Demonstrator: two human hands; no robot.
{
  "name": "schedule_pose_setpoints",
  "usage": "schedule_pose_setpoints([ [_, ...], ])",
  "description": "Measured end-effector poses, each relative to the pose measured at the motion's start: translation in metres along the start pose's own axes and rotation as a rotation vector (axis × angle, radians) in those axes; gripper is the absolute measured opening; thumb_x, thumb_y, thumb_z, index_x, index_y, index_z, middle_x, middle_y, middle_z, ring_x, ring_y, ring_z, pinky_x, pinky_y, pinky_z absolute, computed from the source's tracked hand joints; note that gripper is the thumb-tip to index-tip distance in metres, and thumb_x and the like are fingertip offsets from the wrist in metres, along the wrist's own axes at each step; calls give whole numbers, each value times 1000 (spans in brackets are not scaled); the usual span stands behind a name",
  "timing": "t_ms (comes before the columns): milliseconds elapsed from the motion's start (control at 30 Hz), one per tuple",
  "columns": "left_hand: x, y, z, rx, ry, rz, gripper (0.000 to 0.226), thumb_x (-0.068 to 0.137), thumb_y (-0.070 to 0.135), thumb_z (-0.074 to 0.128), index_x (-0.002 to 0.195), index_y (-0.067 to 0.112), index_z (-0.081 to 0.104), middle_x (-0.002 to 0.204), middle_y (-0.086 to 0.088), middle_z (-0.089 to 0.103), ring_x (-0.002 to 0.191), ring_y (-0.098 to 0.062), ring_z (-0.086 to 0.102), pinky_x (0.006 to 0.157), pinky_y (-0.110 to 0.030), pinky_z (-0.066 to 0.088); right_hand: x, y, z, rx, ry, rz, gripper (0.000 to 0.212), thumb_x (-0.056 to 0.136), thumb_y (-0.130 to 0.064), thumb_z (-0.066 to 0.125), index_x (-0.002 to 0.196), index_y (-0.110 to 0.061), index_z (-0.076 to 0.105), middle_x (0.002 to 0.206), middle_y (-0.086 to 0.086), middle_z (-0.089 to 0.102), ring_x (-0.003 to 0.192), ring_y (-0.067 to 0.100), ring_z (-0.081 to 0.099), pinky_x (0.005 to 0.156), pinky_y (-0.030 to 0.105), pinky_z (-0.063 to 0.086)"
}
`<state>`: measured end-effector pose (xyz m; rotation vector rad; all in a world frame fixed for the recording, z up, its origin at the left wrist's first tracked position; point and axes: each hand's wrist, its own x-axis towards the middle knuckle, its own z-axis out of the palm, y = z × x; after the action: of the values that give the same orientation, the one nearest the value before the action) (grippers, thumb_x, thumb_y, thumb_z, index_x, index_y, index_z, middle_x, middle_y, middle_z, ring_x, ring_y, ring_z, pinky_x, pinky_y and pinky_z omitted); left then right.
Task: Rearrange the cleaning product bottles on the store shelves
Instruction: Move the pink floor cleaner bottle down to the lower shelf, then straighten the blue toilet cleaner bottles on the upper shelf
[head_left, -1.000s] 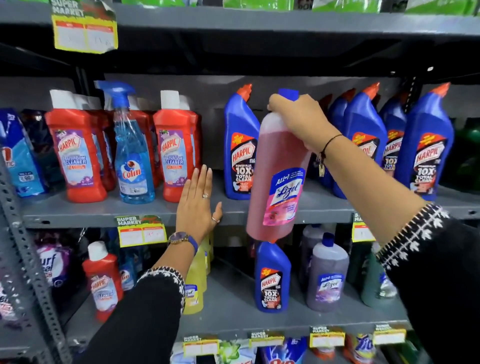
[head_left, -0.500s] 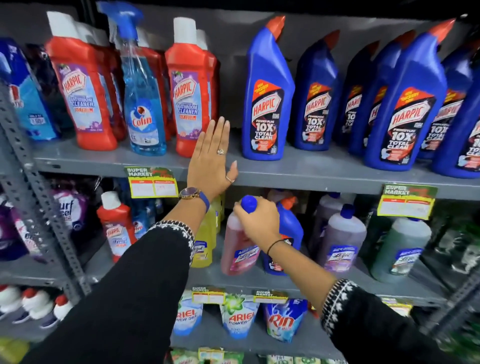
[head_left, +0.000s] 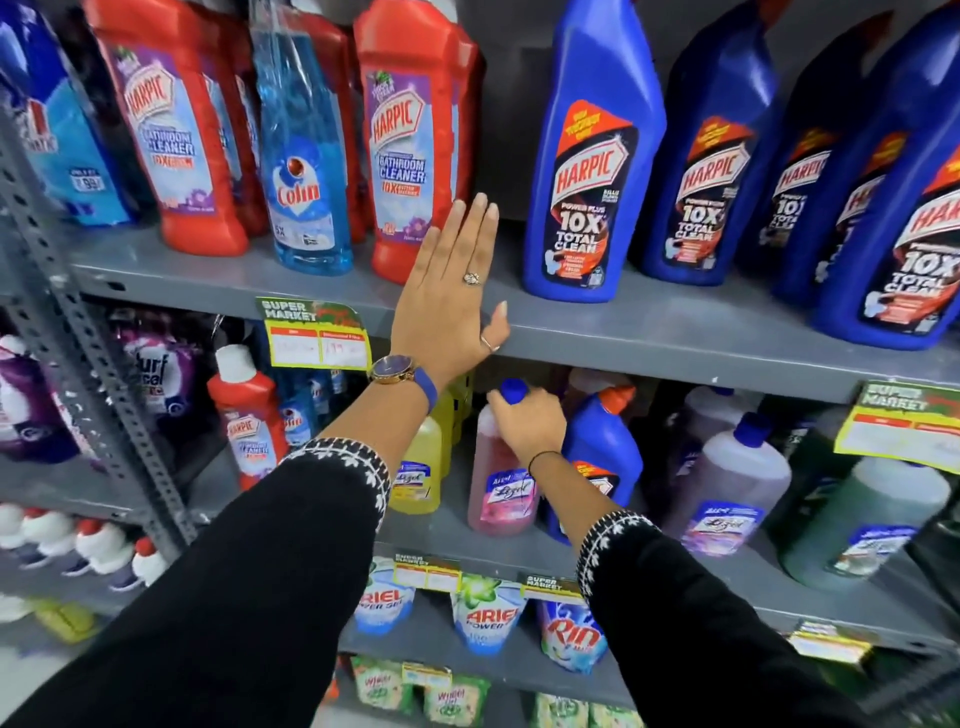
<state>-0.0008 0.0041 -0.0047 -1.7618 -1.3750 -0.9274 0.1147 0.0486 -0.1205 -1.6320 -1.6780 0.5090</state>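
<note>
Fingers of the right hand (head_left: 530, 423) clamp the tall pink plastic floor-cleaner bottle (head_left: 501, 483) near its cap, so it could tip into the neighbouring blue toilet-cleaner bottle (head_left: 602, 457), while the flat left hand (head_left: 449, 306), fingers together, grips nothing.

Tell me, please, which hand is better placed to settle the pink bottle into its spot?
The right hand: it grips the pink bottle at its neck, while the left hand lies flat and open on the shelf edge above.

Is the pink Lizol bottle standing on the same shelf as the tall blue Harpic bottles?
No, the pink Lizol bottle stands one shelf lower, with the right hand on its neck.
</note>
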Motion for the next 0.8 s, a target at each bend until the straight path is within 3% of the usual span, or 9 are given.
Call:
schedule_pose_setpoints([
  [167, -1, 0, 0, 26, 8, -3, 80, 79, 32, 44, 148, 0, 22, 154, -17, 24, 143, -29, 17, 118, -32, 0, 0, 5, 4, 38, 13, -147, 43, 82, -48, 58, 93, -7, 66, 94, 19, 70, 92, 38, 63, 73, 35, 48],
  [233, -1, 0, 0, 28, 9, -3, 79, 79, 32, 44, 148, 0, 22, 154, -17, 24, 143, -29, 17, 118, -32, 0, -6, 13, -4, 99, 111, -288, 47, 83, -45, 57, 108, -6, 62, 103, 19, 67, 99, 37, 59, 86, 42, 48],
  [300, -1, 0, 0, 37, 7, -2, 79, 79, 32, 43, 148, 0, 21, 155, -17, 23, 144, -29, 17, 118, -32, 1, -12, 23, -14, 61, 254, -357, 49, 83, -45, 51, 107, -4, 58, 102, 19, 64, 97, 37, 56, 88, 47, 43],
  [367, -1, 0, 1, 42, 6, -2, 79, 80, 32, 43, 148, 0, 20, 155, -17, 23, 143, -30, 17, 118, -32, 0, -13, 32, -25, -15, 450, -283, 50, 82, -46, 50, 105, -2, 53, 100, 23, 61, 93, 38, 55, 88, 46, 33],
  [433, -1, 0, 1, 39, 5, -3, 79, 80, 31, 43, 148, 0, 20, 155, -17, 23, 143, -30, 17, 118, -32, 0, -5, 44, -40, 37, 542, -36, 66, 80, -44, 61, 118, 6, 45, 113, 31, 54, 106, 45, 50, 93, 46, 24],
  [533, -1, 0, 0, 34, 2, -4, 78, 80, 30, 44, 149, 0, 19, 155, -16, 22, 144, -29, 16, 118, -31, -1, 9, 60, -62, 297, 413, 265, 79, 68, -48, 74, 123, 0, 45, 124, 24, 55, 117, 41, 50, 98, 47, 36],
  [667, -1, 0, 1, 33, -3, -5, 78, 80, 28, 46, 149, 1, 20, 155, -16, 21, 144, -28, 15, 119, -32, 1, 12, 58, -73, 240, 2, 315, 70, 71, -63, 65, 110, -5, 60, 116, 23, 64, 106, 39, 59, 91, 41, 46],
  [800, -2, 0, 1, 25, -14, -7, 79, 80, 28, 45, 149, 1, 19, 155, -16, 21, 144, -28, 15, 119, -33, 0, 5, 52, -77, 174, 39, 302, 61, 77, -55, 63, 103, 1, 64, 110, 25, 66, 102, 40, 61, 87, 39, 47],
])
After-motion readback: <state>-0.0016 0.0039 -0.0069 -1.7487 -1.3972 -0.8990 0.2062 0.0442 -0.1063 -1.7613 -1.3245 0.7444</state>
